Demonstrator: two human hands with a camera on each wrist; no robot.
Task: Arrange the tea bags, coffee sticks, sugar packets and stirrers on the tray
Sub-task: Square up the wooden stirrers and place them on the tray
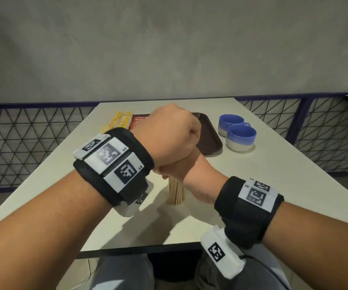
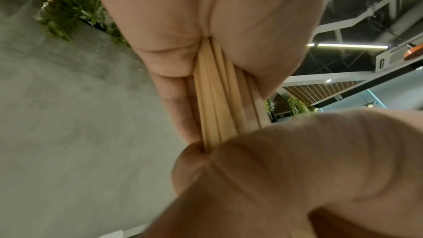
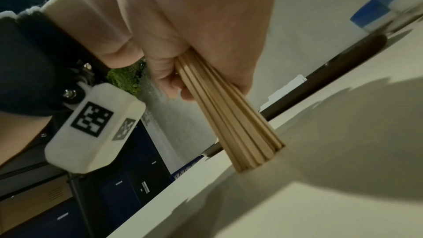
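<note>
the left hand (image 1: pixel 169 135) is closed in a fist round the upper part of a bundle of thin, pale wooden stirrer sticks (image 1: pixel 176 191), and the right hand (image 1: pixel 181 168) sits directly beneath it, touching it, fingers wrapped round the same bundle lower down. the two hands are stacked one on the other, both clamped on the sticks. the bundle stands upright, its lower ends planted on the white tabletop (image 1: pixel 252 185) near the person, as the right wrist view shows plainly.

the sticks look light, stiff and smooth, so loose ones would likely slide past each other and fan out or scatter if the grip slackens; a firm hold round the middle of the bundle, with the ends squared against the table, seems the sound way to carry them. they would snap if bent hard.

farther off lies a dark brown rectangular plastic tray (image 1: pixel 210 139), mostly hidden behind the left hand. red packets (image 1: pixel 138 120) lie at its left part, and yellow packets (image 1: pixel 118 120) sit just beside it on the table. right of the tray stand two blue-and-white ceramic cups (image 1: pixel 240 137), touching.
</note>
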